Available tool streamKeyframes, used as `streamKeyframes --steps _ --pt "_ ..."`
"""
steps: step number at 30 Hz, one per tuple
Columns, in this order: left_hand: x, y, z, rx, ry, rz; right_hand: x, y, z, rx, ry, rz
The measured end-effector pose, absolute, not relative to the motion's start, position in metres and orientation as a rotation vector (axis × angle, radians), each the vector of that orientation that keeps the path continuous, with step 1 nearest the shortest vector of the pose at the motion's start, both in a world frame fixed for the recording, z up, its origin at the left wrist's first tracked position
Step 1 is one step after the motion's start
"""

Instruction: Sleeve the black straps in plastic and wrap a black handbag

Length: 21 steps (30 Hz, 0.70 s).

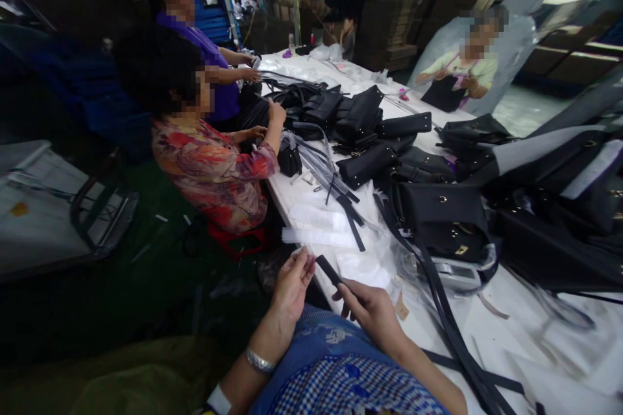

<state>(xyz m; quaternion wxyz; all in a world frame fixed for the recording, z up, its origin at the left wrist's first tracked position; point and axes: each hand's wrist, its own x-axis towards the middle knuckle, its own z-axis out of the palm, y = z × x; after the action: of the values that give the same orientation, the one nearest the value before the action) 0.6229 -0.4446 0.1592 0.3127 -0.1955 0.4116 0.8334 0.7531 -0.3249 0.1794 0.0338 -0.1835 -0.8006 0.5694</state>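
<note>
Over the table's near edge, my right hand (370,311) pinches a short black strap (328,270) between thumb and fingers, its free end pointing up and left. My left hand (293,282) is just left of that end, fingers pressed together at the tips. Something small and pale seems to be in that pinch, too small to name. White padding sheets (316,220) lie beyond my hands. To the right of them is a black handbag (440,214) with gold fittings, partly in clear plastic, with long black straps (438,285) trailing toward me.
Black bags (357,113) are heaped along the white table (511,350), with more at the right (559,240). A person in a floral shirt (214,168) sits at the left edge, a person in purple (209,55) beyond. Another person (460,71) works across. A cart (43,207) stands left.
</note>
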Motion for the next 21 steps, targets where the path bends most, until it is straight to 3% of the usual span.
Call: streamKeyframes --steps 8,21 --pt "0.624 -0.442 0.161 -0.510 1.112 2.190 0.754 -0.326 0.168 -0.473 -2.598 1.426" --pt "0.626 -0.440 0.156 -0.520 1.083 2.182 0.751 -0.330 0.163 -0.488 -2.621 1.432"
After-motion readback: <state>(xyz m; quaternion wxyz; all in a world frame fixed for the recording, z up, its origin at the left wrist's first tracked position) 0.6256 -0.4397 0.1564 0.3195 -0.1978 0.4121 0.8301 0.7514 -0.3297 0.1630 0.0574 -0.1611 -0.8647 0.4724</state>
